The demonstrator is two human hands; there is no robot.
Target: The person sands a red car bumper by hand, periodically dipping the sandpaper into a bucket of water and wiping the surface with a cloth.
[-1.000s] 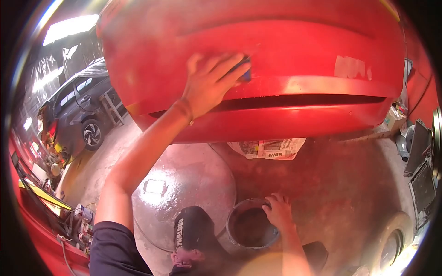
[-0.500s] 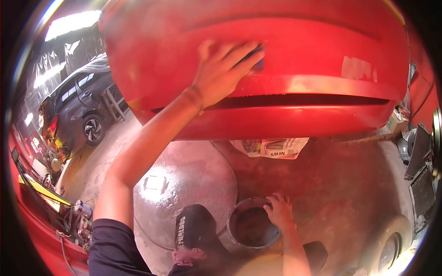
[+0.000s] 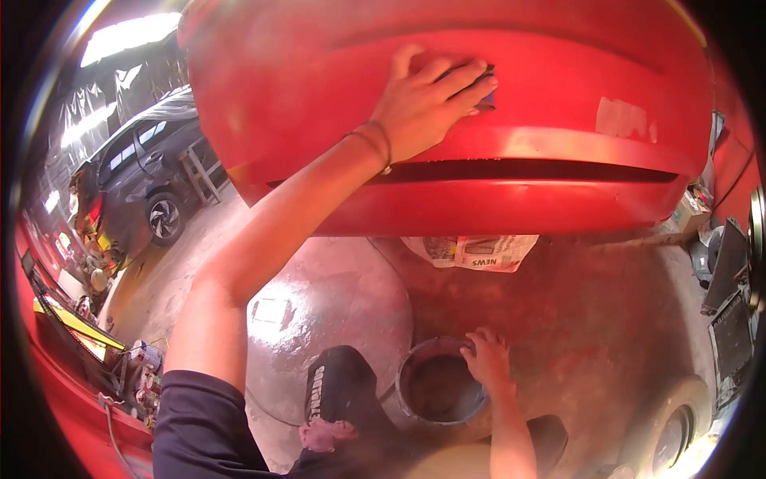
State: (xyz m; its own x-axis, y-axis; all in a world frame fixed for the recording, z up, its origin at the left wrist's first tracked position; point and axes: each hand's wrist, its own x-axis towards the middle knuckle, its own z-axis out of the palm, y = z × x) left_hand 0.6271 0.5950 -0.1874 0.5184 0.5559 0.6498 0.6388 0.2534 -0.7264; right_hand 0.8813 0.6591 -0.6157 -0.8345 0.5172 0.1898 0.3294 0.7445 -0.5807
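My left hand (image 3: 435,100) presses a small dark sanding pad (image 3: 488,89) with a blue edge flat against the red car bumper (image 3: 550,88). Its fingers are bent over the pad and cover most of it. Lower down, my right hand (image 3: 488,363) is at the right rim of a dark round bucket (image 3: 405,399), its fingers curled over the edge. Dark liquid seems to lie in the bucket, which stands on the floor between my legs. A pale, dull patch (image 3: 622,118) shows on the bumper's right side.
Newspaper (image 3: 487,254) hangs below the bumper. A dark car (image 3: 152,160) stands at the left, with a stand (image 3: 199,176) beside it. A wheel (image 3: 674,435) lies at lower right. Assorted parts line both sides, and a hose crosses the wet concrete floor (image 3: 335,287).
My left hand has slid to the right along the bumper with the pad. My right hand stays at the bucket's rim, and the view has shifted slightly.
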